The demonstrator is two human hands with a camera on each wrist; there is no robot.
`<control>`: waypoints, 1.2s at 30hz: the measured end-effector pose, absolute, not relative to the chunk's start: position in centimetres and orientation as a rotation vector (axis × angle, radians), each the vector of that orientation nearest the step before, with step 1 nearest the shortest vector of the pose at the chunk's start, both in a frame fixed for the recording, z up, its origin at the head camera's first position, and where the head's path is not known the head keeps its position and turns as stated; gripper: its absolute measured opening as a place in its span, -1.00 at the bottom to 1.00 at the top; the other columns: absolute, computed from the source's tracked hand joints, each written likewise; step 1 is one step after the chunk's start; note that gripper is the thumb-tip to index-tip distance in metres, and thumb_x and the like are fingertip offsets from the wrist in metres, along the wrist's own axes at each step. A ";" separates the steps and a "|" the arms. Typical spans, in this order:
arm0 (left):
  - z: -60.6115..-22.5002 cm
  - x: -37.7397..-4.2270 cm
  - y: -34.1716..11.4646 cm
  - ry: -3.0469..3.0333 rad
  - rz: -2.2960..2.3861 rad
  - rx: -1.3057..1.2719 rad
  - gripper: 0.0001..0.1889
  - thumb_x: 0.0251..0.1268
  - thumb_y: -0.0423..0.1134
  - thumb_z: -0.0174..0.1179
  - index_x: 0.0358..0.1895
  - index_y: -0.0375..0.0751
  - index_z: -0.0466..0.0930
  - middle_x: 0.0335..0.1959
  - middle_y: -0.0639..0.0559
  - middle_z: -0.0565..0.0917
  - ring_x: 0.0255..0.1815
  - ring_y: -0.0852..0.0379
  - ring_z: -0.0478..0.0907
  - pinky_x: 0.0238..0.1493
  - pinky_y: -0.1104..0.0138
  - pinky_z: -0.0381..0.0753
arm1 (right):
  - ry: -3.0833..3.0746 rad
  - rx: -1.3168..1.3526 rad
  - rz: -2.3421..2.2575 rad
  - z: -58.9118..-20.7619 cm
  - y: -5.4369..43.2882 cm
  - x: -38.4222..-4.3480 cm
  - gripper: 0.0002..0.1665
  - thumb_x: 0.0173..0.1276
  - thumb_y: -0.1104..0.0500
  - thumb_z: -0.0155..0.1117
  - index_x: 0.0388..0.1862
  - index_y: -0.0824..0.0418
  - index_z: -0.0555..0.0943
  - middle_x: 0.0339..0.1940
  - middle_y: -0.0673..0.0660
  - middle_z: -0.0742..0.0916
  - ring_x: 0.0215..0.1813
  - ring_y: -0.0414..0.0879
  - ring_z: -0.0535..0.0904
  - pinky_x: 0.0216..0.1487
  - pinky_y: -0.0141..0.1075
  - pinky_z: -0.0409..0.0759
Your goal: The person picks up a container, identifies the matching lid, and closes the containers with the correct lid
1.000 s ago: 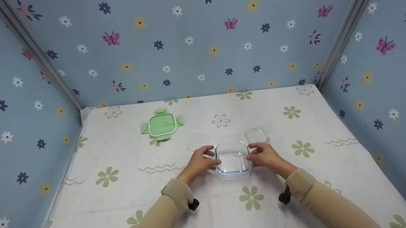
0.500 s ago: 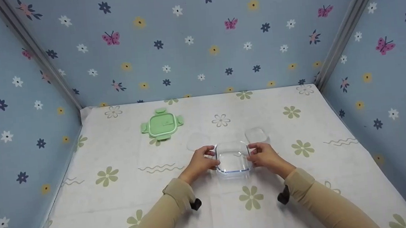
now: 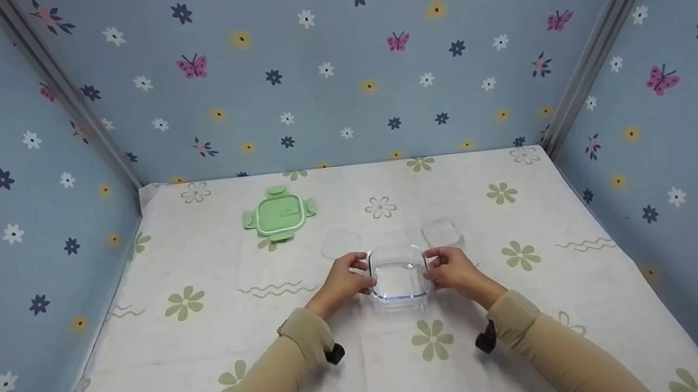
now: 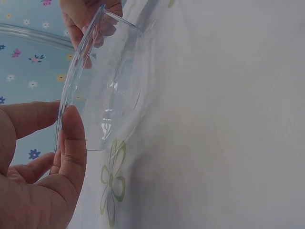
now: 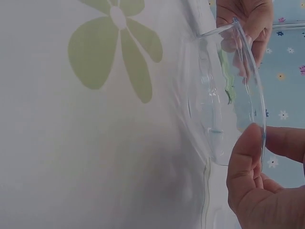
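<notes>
A clear glass food container (image 3: 399,288), square with rounded corners, is between both hands close over the white cloth. On its left side, my left hand (image 3: 345,278) pinches the rim between thumb and fingers. My right hand (image 3: 457,270) pinches the opposite rim the same way. The left wrist view shows the left thumb (image 4: 72,138) against the glass wall just under the rim. From the right wrist, the container (image 5: 217,129) looks see-through, and nothing shows inside it. Further back on the left lies a green lid (image 3: 280,214) with its side clips spread outward.
Two thin clear rounded-square pieces lie just behind the hands, a faint left piece (image 3: 341,243) and a right piece (image 3: 441,232). A flower-printed white cloth (image 3: 211,363) covers the table. Patterned blue panels (image 3: 337,69) stand at the back and both sides.
The glass container and both hands have shifted very slightly left and toward me. The green lid and the clear pieces stay in place.
</notes>
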State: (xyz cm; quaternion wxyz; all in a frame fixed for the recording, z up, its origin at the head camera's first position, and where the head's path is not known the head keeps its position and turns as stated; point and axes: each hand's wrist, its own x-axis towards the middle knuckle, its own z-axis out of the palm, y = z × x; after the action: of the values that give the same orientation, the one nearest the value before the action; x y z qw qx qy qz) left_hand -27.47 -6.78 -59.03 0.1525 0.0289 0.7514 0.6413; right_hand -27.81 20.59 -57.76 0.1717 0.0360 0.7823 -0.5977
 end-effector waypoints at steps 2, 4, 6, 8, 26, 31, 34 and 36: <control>-58.9 -27.3 -7.0 2.157 1.837 0.082 -0.31 0.18 -0.55 0.37 0.44 -0.51 0.43 0.06 -0.23 0.61 -0.27 0.11 0.66 -0.22 0.29 0.84 | 2.214 0.087 -1.703 -57.8 20.4 -27.7 -0.36 0.35 0.50 0.34 0.41 0.53 0.48 -0.25 0.08 0.58 -0.28 -0.12 0.60 -0.27 -0.30 0.77; -58.8 -27.1 -7.3 2.155 1.826 0.071 -0.30 0.18 -0.54 0.39 0.45 -0.48 0.44 0.08 -0.24 0.61 -0.25 0.10 0.66 -0.21 0.27 0.84 | 2.205 0.069 -1.710 -57.8 20.1 -27.6 -0.36 0.34 0.50 0.34 0.40 0.54 0.47 -0.25 0.09 0.58 -0.29 -0.12 0.59 -0.29 -0.30 0.76; -58.7 -26.9 -7.6 2.155 1.813 0.059 -0.29 0.18 -0.54 0.41 0.46 -0.46 0.44 0.10 -0.25 0.60 -0.24 0.09 0.66 -0.19 0.25 0.85 | 2.199 0.066 -1.708 -57.8 19.9 -27.4 -0.37 0.34 0.50 0.34 0.39 0.53 0.47 -0.24 0.10 0.59 -0.28 -0.12 0.60 -0.29 -0.30 0.76; -58.7 -26.7 -7.8 2.145 1.812 0.052 -0.27 0.18 -0.54 0.41 0.47 -0.46 0.43 0.10 -0.26 0.59 -0.24 0.08 0.64 -0.19 0.23 0.85 | 2.197 0.066 -1.701 -57.8 19.8 -27.3 -0.38 0.34 0.50 0.35 0.39 0.51 0.48 -0.23 0.11 0.59 -0.27 -0.11 0.60 -0.28 -0.29 0.76; -58.9 -25.5 -9.2 2.123 1.803 0.047 -0.24 0.15 -0.58 0.41 0.49 -0.48 0.39 0.06 -0.25 0.56 -0.26 0.07 0.64 -0.20 0.24 0.86 | 2.169 0.066 -1.682 -57.9 18.8 -26.5 -0.38 0.29 0.47 0.38 0.35 0.48 0.48 -0.22 0.11 0.60 -0.30 -0.09 0.62 -0.31 -0.31 0.76; -58.9 -25.2 -9.6 2.134 1.782 0.061 -0.22 0.15 -0.57 0.41 0.51 -0.46 0.38 0.05 -0.23 0.56 -0.23 0.08 0.62 -0.20 0.24 0.85 | 2.161 0.083 -1.678 -57.9 18.5 -26.3 -0.36 0.29 0.48 0.40 0.36 0.47 0.48 -0.21 0.12 0.59 -0.31 -0.08 0.62 -0.31 -0.31 0.77; -58.9 -25.1 -9.8 2.135 1.785 0.059 -0.22 0.14 -0.58 0.40 0.50 -0.48 0.38 0.05 -0.25 0.58 -0.23 0.07 0.63 -0.20 0.22 0.86 | 2.173 0.092 -1.654 -57.8 18.3 -26.1 -0.38 0.31 0.46 0.41 0.35 0.45 0.49 -0.20 0.12 0.59 -0.30 -0.09 0.63 -0.30 -0.31 0.76; -59.1 -25.0 -9.9 2.133 1.794 0.057 -0.23 0.12 -0.58 0.40 0.49 -0.49 0.39 0.05 -0.27 0.59 -0.25 0.07 0.63 -0.20 0.21 0.86 | 2.179 0.092 -1.648 -57.7 18.2 -26.1 -0.38 0.30 0.46 0.42 0.34 0.44 0.50 -0.20 0.12 0.59 -0.30 -0.08 0.63 -0.30 -0.31 0.76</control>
State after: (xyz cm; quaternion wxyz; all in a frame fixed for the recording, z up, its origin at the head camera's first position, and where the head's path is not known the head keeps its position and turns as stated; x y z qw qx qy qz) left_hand -25.03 -9.90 -59.06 0.1761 0.0201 0.7533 0.6334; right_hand -26.07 18.20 -57.71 0.2025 0.0329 0.7806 -0.5904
